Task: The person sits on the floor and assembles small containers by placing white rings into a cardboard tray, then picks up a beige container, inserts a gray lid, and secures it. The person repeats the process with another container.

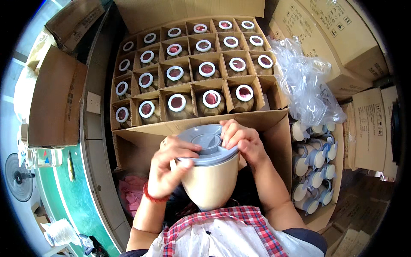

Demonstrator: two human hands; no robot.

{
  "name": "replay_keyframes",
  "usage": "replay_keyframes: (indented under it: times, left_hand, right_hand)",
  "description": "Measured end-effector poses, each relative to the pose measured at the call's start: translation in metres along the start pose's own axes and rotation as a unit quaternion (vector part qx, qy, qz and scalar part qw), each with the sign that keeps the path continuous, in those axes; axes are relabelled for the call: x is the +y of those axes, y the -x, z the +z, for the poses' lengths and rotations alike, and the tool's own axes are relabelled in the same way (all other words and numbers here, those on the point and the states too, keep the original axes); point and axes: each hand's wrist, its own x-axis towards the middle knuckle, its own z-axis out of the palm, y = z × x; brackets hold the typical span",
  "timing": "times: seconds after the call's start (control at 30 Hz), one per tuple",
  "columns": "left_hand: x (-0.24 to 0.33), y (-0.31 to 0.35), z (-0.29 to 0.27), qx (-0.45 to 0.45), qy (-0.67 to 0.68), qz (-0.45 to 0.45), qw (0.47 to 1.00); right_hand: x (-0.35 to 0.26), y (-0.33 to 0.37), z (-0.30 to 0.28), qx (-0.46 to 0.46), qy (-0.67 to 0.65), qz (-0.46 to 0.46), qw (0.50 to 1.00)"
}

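A cream container [210, 184] with a tapering body stands close against my apron. A round grey-blue plastic cap [201, 161] with a ring-shaped recess in its middle covers its upper end. My left hand [171, 160] is closed around the left side, fingers over the cap and thumb near its rim. On the other side, my right hand [242, 139] grips the cap's right edge with bent fingers. The container's lower end is partly hidden by my apron. Just beyond my hands is a divided carton [201, 121] holding several glass bottles [212, 103] with white rings.
Crumpled clear plastic bags [308, 81] lie over the carton's right side. Below them, another box [319, 220] holds several cream jugs with grey-blue parts [317, 179]. Stacked cartons [329, 43] rise at the right. A green-topped counter [81, 192] runs along the left.
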Motion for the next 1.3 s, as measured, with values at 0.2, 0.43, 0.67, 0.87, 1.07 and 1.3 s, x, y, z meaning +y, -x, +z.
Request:
replay_keyframes:
  times: [0.2, 0.43, 0.67, 0.87, 1.07, 1.3]
  left_hand:
    - [0.05, -0.007, 0.01, -0.034, -0.219, 0.003, 0.975]
    - [-0.052, 0.006, -0.012, 0.032, 0.243, -0.043, 0.969]
    - [0.039, -0.001, 0.018, 0.027, -0.19, -0.01, 0.981]
    - [-0.014, 0.014, -0.007, 0.026, 0.017, 0.002, 1.0]
    - [-0.045, -0.002, -0.017, 0.09, 0.193, -0.071, 0.975]
    - [0.058, -0.029, 0.032, -0.035, -0.352, 0.123, 0.927]
  right_hand:
    - [0.038, -0.013, -0.017, -0.033, -0.144, 0.002, 0.989]
    - [-0.027, -0.017, 0.025, -0.004, 0.216, 0.031, 0.976]
    - [0.053, 0.0, -0.003, 0.086, -0.216, 0.092, 0.968]
    - [-0.003, -0.009, 0.004, 0.008, 0.027, 0.133, 0.991]
    - [-0.03, -0.023, 0.007, 0.052, 0.088, 0.182, 0.978]
    - [0.052, -0.056, 0.0, -0.096, -0.408, 0.415, 0.808]
